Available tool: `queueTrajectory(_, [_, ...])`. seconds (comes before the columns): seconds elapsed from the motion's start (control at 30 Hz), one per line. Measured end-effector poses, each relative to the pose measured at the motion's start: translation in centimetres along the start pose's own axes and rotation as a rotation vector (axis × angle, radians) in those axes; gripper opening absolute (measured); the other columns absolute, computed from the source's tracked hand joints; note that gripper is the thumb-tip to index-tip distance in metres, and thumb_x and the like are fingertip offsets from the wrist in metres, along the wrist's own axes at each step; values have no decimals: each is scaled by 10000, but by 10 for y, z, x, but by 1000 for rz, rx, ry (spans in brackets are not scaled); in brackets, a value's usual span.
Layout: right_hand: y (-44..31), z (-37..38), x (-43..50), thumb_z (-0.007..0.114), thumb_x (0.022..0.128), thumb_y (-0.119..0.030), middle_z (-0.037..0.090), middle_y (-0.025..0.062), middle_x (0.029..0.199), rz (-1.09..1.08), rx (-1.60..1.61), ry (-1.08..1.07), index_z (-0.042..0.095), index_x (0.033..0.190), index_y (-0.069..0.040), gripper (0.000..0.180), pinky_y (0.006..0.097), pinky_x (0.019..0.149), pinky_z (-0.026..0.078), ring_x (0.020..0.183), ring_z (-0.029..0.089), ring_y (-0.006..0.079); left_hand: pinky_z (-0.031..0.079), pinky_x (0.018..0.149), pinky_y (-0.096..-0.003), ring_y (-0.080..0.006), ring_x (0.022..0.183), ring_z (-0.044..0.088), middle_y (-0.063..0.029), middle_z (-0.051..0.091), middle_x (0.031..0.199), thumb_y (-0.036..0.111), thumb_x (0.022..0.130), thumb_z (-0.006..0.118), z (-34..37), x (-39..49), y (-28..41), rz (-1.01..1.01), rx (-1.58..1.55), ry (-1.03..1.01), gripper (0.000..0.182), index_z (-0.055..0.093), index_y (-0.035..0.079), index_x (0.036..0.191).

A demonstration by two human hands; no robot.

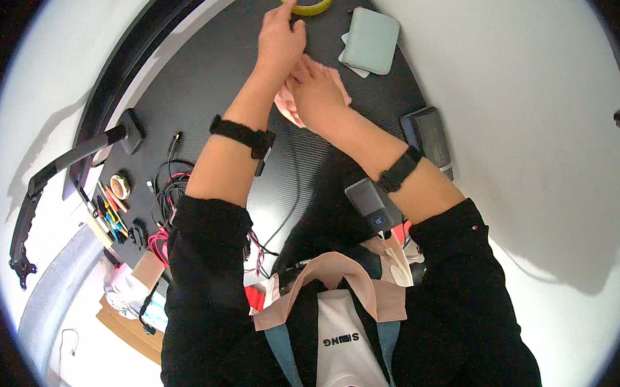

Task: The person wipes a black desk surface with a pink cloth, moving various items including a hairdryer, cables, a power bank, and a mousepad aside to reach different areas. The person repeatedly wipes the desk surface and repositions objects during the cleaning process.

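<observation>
My left hand (282, 40) is at the far part of the black desk (220, 82), its thumb apart from the fingers. Its index fingertip overlaps the near rim of a yellow roll of adhesive tape (321, 7); contact is hard to judge. Closer to me, my right hand (319, 90) lies palm down on a crumpled pink cloth (339, 84) and holds it against the desktop. Part of the cloth is hidden under that hand. Each forearm wears a black strap, the left one (238, 135) and the right one (401, 169).
Right of my hands lie a pale green zip case (373, 40) over white cards, a dark case (427, 137) and a grey power bank (368, 203). To the left are coiled cables (172, 187), pens (112, 211), a round gold-rimmed item (120, 186) and a black clamp arm (76, 156).
</observation>
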State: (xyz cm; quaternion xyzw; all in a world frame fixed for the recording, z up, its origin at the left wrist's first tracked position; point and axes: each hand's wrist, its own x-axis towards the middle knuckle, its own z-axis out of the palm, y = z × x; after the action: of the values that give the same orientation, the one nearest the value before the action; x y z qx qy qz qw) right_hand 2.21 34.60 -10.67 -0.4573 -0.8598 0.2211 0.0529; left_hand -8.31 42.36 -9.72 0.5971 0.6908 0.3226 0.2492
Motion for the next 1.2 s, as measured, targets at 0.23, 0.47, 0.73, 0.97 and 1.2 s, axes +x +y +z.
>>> queueTrajectory(0.23, [9,-20,41,629,808,-302,368,131,1411,144,184,105,399,1377,-58,661,427,1079,294,1328,308,326,459,918,-363,-303,1048,599,-153,609,1170,151,886,518,-16,-8,-4,-73,-177,20,340,589,96,1213])
queueTrajectory(0.47, [8,3,56,522,847,-200,469,124,1211,112,-30,331,507,1143,-69,324,406,907,433,1170,457,253,476,866,-320,-242,970,632,-141,649,1094,116,907,499,-62,-103,-38,-345,-187,117,279,603,44,1156])
queueTrajectory(0.73, [-22,-7,-8,528,842,-159,486,115,1178,-105,76,233,466,1183,-79,355,416,933,434,1148,490,295,469,893,-305,-212,1013,621,-127,620,1178,107,917,501,-71,-152,-47,-407,-342,51,292,577,18,1185])
queueTrajectory(0.97, [-38,-1,18,568,842,-191,447,118,1309,96,-16,142,413,1288,-101,481,404,1000,367,1209,442,301,457,931,-345,-292,1085,599,-154,551,1293,116,902,507,-83,-184,-45,-384,-236,23,310,571,17,1188])
queueTrajectory(1.2, [-60,-7,-13,497,872,-224,598,139,936,-135,170,214,520,972,-85,173,445,759,513,887,620,345,402,1013,-387,-338,1207,500,-168,504,1337,107,873,523,-83,-195,-55,-297,-125,106,333,559,10,1189])
